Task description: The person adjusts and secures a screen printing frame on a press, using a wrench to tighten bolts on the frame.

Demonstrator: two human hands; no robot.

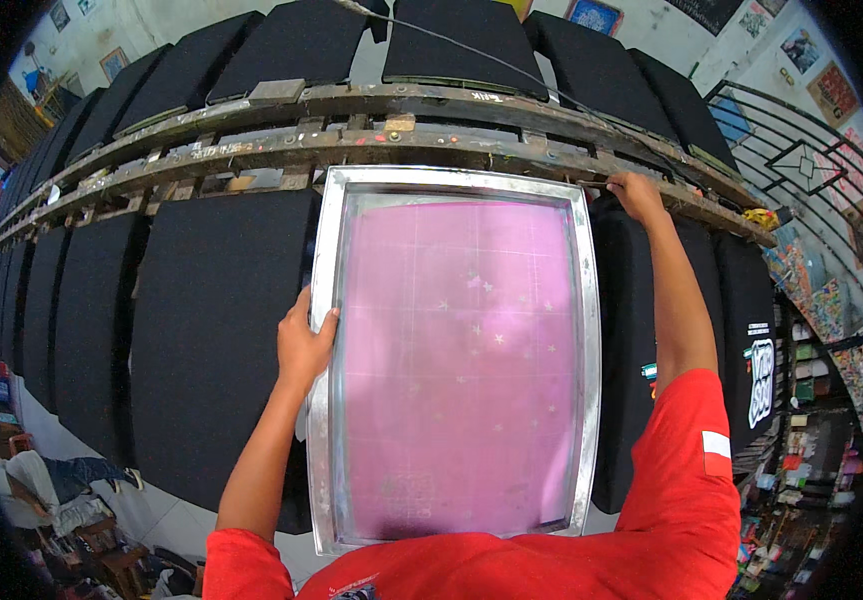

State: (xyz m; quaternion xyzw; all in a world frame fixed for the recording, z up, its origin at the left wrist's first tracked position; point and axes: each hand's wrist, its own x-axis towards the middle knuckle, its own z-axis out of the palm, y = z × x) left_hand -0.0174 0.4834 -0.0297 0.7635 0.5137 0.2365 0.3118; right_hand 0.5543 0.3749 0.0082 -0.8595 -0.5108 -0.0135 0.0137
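Observation:
A silk-screen printing frame (591,420) with a silver metal rim lies flat in front of me, over a black-covered board. Its pink mesh (456,400) carries small pale star shapes and thin grid lines. My left hand (306,338) grips the frame's left side, thumb on top and fingers round the outer edge. Beyond the frame's far right corner, my right hand (638,197) is closed at the wooden rail (431,150). Its fingers pinch something small there that I cannot make out.
Rows of black-covered boards (221,340) flank the frame, and more (461,45) stand beyond the double rail. A cable (491,55) crosses the far boards. At the right are a black metal railing (801,160) and shelves of containers (801,470). Clutter (61,490) fills the lower left.

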